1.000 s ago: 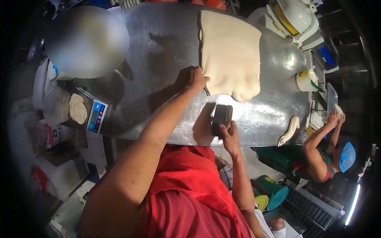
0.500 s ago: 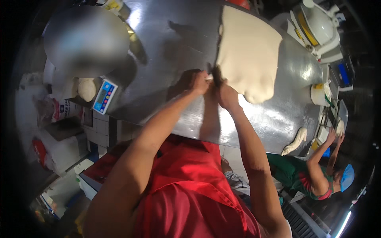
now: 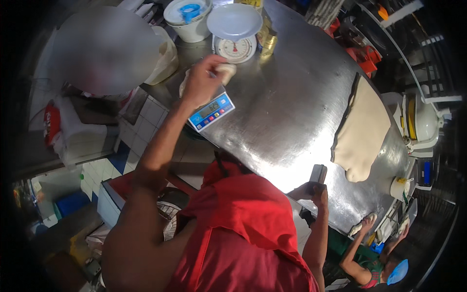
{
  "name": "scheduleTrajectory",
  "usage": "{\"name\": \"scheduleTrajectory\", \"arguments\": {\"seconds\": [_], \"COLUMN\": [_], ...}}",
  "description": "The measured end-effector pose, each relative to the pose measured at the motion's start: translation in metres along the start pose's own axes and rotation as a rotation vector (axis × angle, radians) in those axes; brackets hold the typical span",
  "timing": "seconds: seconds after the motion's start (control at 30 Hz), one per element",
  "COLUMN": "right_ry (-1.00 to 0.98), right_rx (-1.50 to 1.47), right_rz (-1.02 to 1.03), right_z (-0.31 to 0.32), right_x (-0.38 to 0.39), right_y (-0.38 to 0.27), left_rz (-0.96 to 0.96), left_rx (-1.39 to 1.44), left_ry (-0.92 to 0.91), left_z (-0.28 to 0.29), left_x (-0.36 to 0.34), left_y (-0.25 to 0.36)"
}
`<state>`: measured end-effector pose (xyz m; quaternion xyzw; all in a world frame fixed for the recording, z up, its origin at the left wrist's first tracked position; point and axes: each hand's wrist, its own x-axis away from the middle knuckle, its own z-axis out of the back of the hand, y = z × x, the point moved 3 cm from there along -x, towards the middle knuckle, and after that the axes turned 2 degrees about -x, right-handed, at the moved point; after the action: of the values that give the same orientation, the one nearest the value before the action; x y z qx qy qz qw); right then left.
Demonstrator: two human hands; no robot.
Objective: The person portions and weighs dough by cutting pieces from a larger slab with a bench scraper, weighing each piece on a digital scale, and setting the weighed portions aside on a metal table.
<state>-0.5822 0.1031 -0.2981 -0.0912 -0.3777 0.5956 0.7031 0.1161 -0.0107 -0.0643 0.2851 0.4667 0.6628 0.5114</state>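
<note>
Left fingers [image 3: 218,60] moved over scale [image 3: 211,113], pinching dough [image 3: 227,71], right fingers [image 3: 317,188] gripping scraper [image 3: 318,173], lengthwise forward

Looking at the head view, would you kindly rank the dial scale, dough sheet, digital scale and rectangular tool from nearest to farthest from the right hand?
1. Rectangular tool: held in the right hand.
2. Dough sheet: on the table's right side.
3. Digital scale: left, beneath the other hand.
4. Dial scale: beyond the digital scale.

Metal table [image 3: 284,104] with dough sheet [image 3: 362,131], digital scale [image 3: 212,113], dial scale [image 3: 236,49] and small tub [image 3: 398,189].
</note>
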Motion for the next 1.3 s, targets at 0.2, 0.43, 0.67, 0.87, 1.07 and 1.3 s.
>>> {"name": "scheduleTrajectory", "arguments": {"seconds": [0.2, 0.43, 0.67, 0.87, 1.07, 1.3], "right_ry": [-0.099, -0.166, -0.2, -0.032, 0.117, -0.357], "right_rx": [0.039, -0.02, 0.172, 0.141, 0.017, -0.482], "right_rz": [0.101, 0.004, 0.311, 0.249, 0.232, -0.21], "right_z": [-0.009, -0.017, -0.007, -0.014, 0.012, 0.03], "right_x": [-0.02, 0.002, 0.003, 0.007, 0.033, 0.026], "right_y": [0.026, -0.044, -0.008, -0.02, -0.081, -0.029], "left_rz": [-0.035, 0.278, 0.114, -0.105, -0.097, 0.009], "left_rx": [-0.233, -0.26, -0.483, -0.078, -0.014, -0.295], "left_ry": [0.484, 0.327, 0.471, 0.203, -0.35, -0.299], "left_z": [0.122, 0.103, 0.087, -0.052, -0.281, -0.495], "left_x": [0.006, 0.035, 0.037, 0.043, 0.08, 0.102], "left_y": [-0.086, -0.15, -0.082, -0.009, 0.052, 0.056]}}
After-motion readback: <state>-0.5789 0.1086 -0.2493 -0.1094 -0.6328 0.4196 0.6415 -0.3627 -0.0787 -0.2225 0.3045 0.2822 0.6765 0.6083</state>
